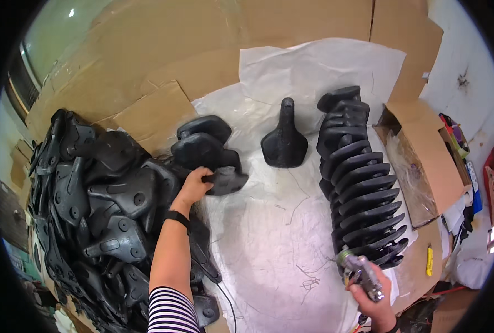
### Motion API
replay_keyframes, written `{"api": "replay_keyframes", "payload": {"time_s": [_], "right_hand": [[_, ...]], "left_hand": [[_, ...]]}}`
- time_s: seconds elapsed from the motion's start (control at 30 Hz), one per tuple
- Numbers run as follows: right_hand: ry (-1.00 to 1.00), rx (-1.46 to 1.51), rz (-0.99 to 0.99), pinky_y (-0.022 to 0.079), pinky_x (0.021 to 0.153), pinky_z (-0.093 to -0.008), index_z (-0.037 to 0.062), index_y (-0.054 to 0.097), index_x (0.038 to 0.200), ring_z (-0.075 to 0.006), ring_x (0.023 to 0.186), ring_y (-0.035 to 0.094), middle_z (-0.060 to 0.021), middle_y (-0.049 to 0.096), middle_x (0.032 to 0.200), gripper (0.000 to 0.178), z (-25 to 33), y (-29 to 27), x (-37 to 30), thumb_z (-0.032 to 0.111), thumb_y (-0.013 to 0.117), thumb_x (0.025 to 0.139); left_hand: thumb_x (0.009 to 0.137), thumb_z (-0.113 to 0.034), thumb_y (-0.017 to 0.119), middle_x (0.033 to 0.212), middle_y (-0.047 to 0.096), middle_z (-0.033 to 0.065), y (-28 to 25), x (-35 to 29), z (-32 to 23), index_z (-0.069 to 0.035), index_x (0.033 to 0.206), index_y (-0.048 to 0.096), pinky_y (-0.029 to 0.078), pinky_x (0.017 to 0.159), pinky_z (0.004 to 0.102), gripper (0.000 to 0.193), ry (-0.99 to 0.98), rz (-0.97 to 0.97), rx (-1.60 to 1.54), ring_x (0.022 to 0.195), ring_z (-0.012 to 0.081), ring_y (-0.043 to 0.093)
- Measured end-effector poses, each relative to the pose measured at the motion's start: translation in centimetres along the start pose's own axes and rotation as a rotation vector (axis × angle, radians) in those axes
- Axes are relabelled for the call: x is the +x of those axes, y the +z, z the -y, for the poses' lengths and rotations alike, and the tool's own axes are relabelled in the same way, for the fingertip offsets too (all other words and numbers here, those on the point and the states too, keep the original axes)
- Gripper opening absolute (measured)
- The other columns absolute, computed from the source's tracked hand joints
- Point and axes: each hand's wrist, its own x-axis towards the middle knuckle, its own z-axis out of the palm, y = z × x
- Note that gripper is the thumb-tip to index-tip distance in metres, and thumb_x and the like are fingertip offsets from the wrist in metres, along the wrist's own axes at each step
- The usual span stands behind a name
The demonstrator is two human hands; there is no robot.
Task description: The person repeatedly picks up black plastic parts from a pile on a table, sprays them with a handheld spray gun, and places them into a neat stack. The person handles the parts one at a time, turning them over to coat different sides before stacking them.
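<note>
We see the left hand [193, 188] at the edge of a white sheet [274, 244], its fingers and thumb closed on the narrow end of a black saddle-shaped piece [228, 181], whose broad end points to the right. Just beyond that piece lies a small cluster of similar black pieces [201, 145], overlapping one another. The left wrist wears a black band [177, 217], and a striped sleeve [172, 309] shows lower on the arm. The right hand [373, 297] is wrapped around a metal spray gun [360, 272], whose head, with a greenish ring, sits by the near end of a long row of nested black pieces [363, 180]; we cannot tell whether the two touch. Between the cluster and the row, we find a single black piece [284, 145] lying alone on the sheet, narrow end pointing away from us and broad end toward us. To the left of the forearm rises a big jumbled heap of black pieces [119, 194], and a thin black cord [230, 304] runs near its lower right side. Right of the row we notice an open cardboard box [438, 161] and, nearer to us, a yellow tool [429, 261] lying on cardboard
</note>
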Motion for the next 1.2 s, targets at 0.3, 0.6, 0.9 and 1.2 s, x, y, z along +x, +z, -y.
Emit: {"api": "replay_keyframes", "payload": {"time_s": [0.3, 0.6, 0.9, 1.2], "right_hand": [[0.084, -0.066, 0.187, 0.049, 0.075, -0.0319, 0.0001, 0.052, 0.123, -0.0193, 0.081, 0.06, -0.0107, 0.064, 0.093, 0.051, -3.1, 3.0, 0.3, 0.013, 0.074, 0.078], [0.101, -0.077, 0.204, 0.048, 0.079, -0.0305, -0.0021, 0.05, 0.127, -0.0183, 0.085, 0.061, -0.0116, 0.064, 0.097, 0.057, -3.6, 2.5, 1.5, 0.013, 0.074, 0.077], [-0.05, 0.018, 0.29, 0.05, 0.067, -0.0245, -0.0028, 0.057, 0.118, -0.0112, 0.071, 0.064, -0.0079, 0.066, 0.079, 0.046, 1.7, 3.4, 1.2, 0.004, 0.072, 0.075], [-0.286, 0.089, 0.143, 0.052, 0.069, -0.0254, -0.0021, 0.056, 0.117, -0.0144, 0.071, 0.067, -0.0092, 0.068, 0.081, 0.049, 7.4, 4.7, -0.1, -0.001, 0.07, 0.07]], "left_hand": [[0.069, 0.001, 0.07, 0.091, 0.056, 0.0085, 12.1, 13.9, -9.4, -0.002, 0.086, 0.054, 0.041, 0.084, 0.0334, 0.024, 0.066, 0.174, -0.41, 0.094, 0.0202, 0.05], [0.071, -0.006, 0.074, 0.088, 0.059, 0.004, 14.7, 12.9, -8.5, -0.002, 0.095, 0.058, 0.045, 0.073, 0.0286, 0.029, 0.156, 0.09, -0.485, 0.081, 0.014, 0.054], [0.066, 0.006, 0.069, 0.088, 0.054, 0.0001, -6.9, -5.6, -12.8, -0.005, 0.096, 0.055, 0.045, 0.08, 0.0259, 0.034, 0.197, -0.433, -0.536, 0.086, 0.0124, 0.054], [0.068, 0.007, 0.064, 0.108, 0.063, 0.0082, -18.3, -13.4, -9.9, 0.004, 0.115, 0.057, 0.046, 0.091, 0.0307, 0.048, 0.151, -0.582, -0.652, 0.098, 0.0205, 0.06]]}}
